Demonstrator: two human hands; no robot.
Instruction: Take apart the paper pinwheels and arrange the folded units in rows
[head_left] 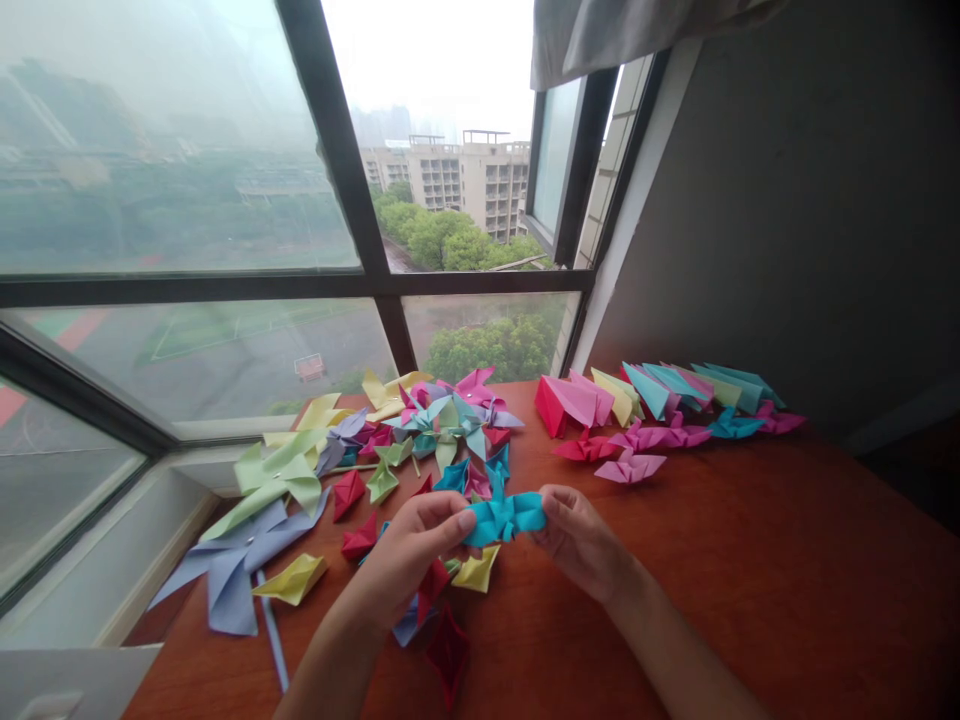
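Between my two hands is a blue folded-paper piece [504, 516], held up above the wooden table. My left hand [427, 540] pinches its left end between thumb and fingers. The right end is pinched by my right hand [581, 540]. Its middle is creased and a small point sticks up. Below and behind my left hand lie a yellow folded-paper piece [477, 570] and a dark red one [448, 655]. My left hand and forearm partly hide several other pieces.
Paper pinwheels [247, 550] and small folded boats cover the table's left side. Paper planes [592, 398] line the back right, with pink folded pieces [631, 466] in front. The wooden table [720, 590] meets a window [480, 285] and a dark wall [810, 220].
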